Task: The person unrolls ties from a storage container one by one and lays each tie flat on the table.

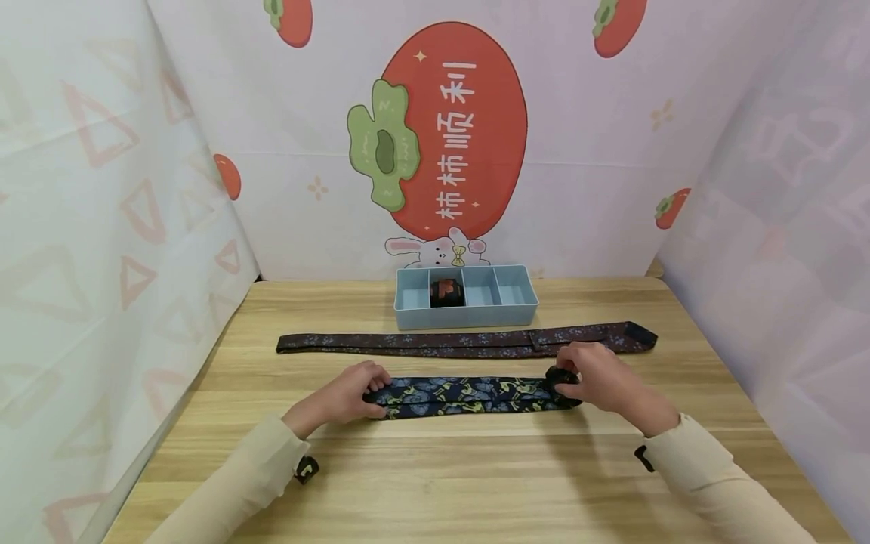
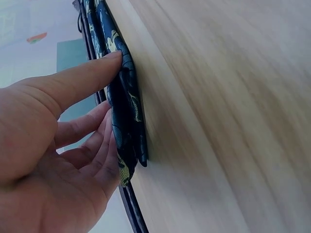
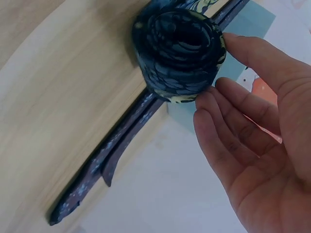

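A navy necktie point(image 1: 469, 397) with blue and yellow figures lies flat across the table, its right end wound into a roll point(image 1: 560, 376). My right hand point(image 1: 601, 378) grips this roll between thumb and fingers; the right wrist view shows the coiled layers point(image 3: 180, 53) from the side. At the tie's left end, my left hand point(image 1: 350, 393) holds the folded fabric point(image 2: 127, 92) with the thumb on one edge and the fingertips on the other. Behind it stretches a dark maroon necktie point(image 1: 435, 344) with small blue flowers, just beyond the right hand.
A light blue box point(image 1: 469, 317) with several compartments stands at the back. One compartment holds a dark rolled item point(image 1: 446, 292) with a reddish pattern. Printed cloth point(image 1: 584, 189) hangs behind the wooden table point(image 1: 435, 476) and along both sides.
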{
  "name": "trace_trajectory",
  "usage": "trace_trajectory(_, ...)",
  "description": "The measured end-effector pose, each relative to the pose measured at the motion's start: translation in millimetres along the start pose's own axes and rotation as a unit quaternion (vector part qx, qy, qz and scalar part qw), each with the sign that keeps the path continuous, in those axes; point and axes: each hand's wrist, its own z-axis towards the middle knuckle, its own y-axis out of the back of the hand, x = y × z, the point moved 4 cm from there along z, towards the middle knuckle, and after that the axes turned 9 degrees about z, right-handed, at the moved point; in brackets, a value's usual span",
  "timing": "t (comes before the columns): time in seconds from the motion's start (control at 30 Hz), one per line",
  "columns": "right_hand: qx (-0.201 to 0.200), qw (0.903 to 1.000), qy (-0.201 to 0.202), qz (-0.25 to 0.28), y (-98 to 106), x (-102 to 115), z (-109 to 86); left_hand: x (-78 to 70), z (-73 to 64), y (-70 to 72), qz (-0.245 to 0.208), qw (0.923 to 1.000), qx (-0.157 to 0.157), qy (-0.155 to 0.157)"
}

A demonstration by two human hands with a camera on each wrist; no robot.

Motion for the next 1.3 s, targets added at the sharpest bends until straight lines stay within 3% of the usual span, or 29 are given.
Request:
trace_trajectory(0.27,0.009,0.9999,-0.014,-0.002,1.0,-13.9,-4.1,7.0,-6.9,4.8,-0.001,0.9998,-0.001,0.018)
trace_trajectory(0.53,0.033,0.9989,0.012,0.032,4.9,2.4,6.8,5.4,-7.1,4.7,-0.006,0.9998,0.0,0.02)
trace_trajectory(0.7,0.06,0.9962,0.038,0.052,-4.3,8.5,17.0,4.9,-7.9,4.6,-0.011,0.9998,-0.001,0.019)
trace_trajectory(0.83,0.071,0.9957,0.033,0.05,-11.7,5.8,18.4,5.7,-8.9,4.2,-0.014,0.9997,-0.002,0.018)
trace_trajectory(1.07,0.032,0.9991,0.018,0.02,-10.2,-3.1,10.8,16.2,-14.1,4.3,-0.012,0.9995,-0.003,0.028)
trace_trajectory(1.3,0.0,0.9998,0.014,0.014,0.2,-14.0,-1.7,20.5,-23.7,9.0,-0.009,0.9998,-0.01,0.013)
